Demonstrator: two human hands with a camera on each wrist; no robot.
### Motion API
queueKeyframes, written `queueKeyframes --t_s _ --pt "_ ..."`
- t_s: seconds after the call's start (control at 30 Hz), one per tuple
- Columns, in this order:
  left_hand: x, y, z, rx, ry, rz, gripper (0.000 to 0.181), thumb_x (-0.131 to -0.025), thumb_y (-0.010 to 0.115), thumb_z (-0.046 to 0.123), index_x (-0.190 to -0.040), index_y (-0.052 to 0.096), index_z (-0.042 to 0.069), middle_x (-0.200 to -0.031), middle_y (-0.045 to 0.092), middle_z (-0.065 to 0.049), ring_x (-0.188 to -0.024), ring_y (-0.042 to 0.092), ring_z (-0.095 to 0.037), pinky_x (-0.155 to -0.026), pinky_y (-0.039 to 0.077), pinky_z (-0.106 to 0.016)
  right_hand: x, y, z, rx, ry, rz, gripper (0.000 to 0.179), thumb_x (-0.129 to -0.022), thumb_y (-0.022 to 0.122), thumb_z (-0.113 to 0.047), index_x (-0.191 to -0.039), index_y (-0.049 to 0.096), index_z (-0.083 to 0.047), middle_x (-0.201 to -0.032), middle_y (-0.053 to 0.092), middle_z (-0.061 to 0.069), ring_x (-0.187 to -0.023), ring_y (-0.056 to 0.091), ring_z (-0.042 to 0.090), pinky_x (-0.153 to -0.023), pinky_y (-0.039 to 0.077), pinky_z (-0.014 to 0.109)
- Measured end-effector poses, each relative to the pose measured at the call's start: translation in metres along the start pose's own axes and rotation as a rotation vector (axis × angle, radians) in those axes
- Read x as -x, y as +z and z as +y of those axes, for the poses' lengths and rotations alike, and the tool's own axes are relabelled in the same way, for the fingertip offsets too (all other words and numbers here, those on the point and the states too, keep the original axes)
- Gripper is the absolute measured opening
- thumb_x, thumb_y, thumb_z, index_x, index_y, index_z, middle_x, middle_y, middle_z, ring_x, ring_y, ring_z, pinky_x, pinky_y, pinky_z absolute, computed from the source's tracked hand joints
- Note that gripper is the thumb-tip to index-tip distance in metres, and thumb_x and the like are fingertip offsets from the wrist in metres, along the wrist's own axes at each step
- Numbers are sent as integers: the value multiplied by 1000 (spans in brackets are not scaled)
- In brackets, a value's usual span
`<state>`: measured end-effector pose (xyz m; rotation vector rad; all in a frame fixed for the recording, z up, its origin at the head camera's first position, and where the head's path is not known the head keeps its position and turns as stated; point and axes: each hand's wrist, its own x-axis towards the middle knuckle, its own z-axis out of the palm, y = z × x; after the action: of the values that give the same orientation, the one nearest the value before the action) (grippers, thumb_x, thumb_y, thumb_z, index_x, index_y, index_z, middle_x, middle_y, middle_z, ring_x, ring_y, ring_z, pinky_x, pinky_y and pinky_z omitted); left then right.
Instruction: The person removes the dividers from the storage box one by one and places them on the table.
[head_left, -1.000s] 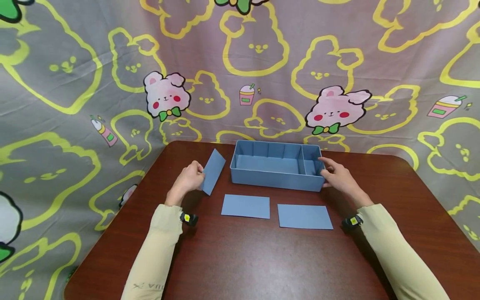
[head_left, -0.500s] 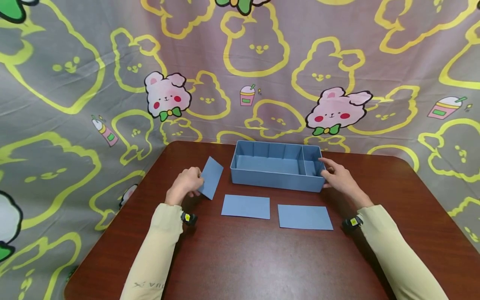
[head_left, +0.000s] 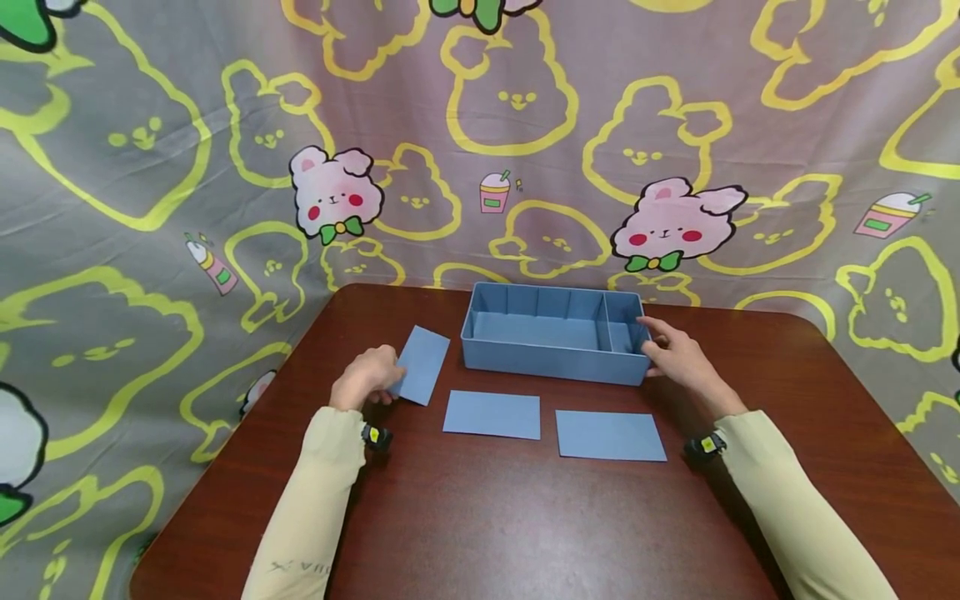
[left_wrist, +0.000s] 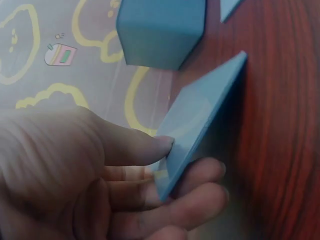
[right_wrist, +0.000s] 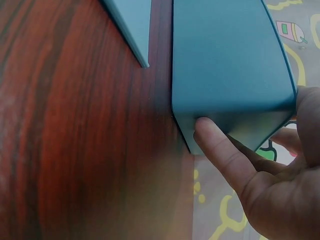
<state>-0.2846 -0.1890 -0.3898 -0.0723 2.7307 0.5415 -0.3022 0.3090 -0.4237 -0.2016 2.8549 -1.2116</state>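
Note:
In the head view my left hand (head_left: 369, 377) pinches a thin blue rectangular panel (head_left: 423, 367) near its outer edge. The left wrist view shows the thumb on the panel's (left_wrist: 200, 107) face and fingers beneath; it tilts, its far end close to the table. On the right, my right hand (head_left: 681, 358) holds the end wall of a blue open-topped box (head_left: 551, 360) with compartments. Seen from the right wrist, one finger presses the outside of the box (right_wrist: 230, 60), while the thumb lies at its rim.
Two more blue panels lie flat on the brown table (head_left: 510, 517) before the box: a left one (head_left: 491, 414) and a right one (head_left: 611, 435). Behind the table hangs a patterned curtain (head_left: 420, 100).
My left hand has lowered slightly, and the panel in it has tipped flatter toward the table. The right hand and box stay where they were.

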Motion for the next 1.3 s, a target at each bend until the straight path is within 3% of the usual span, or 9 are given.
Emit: queueKeyframes --t_s 0.33,0.57,0.83,1.07,1.3 --pt "-1 4 2 -93 -18 17 31 -98 58 30 -81 63 4 -72 67 -15 -61 66 -27 -51 49 -34 0 -1 1 5 -12 1 55 -99 45 -16 -153 32 -14 -117 57 28 -75 72 29 -70 60 37" --pt "-3 5 4 -152 -27 24 35 -98 58 32 -78 64 5 -69 67 -15 -53 61 -24 -48 47 -35 0 -2 2 0 -11 -3 55 -100 46 -16 -153 31 -15 -114 57 27 -74 72 27 -68 59 33" --pt "-4 9 8 -213 -63 64 34 -97 59 36 -97 68 3 -72 63 -11 -55 64 -21 -50 48 -33 -1 -2 2 0 -9 -5 55 -100 46 -16 -153 32 -14 -120 56 29 -73 71 26 -70 60 37" --pt "-1 9 12 -234 -46 84 39 -97 59 36 -113 66 1 -78 63 -13 -61 63 -24 -54 48 -36 -1 -3 0 1 -5 0 55 -100 47 -16 -153 32 -14 -122 55 30 -74 72 26 -71 60 38" --pt "0 10 15 -270 -57 105 41 -95 62 39 -112 69 2 -78 63 -12 -69 62 -25 -60 50 -39 0 -3 0 -5 -13 -1 55 -99 47 -15 -152 33 -13 -123 55 31 -72 71 23 -70 60 38"
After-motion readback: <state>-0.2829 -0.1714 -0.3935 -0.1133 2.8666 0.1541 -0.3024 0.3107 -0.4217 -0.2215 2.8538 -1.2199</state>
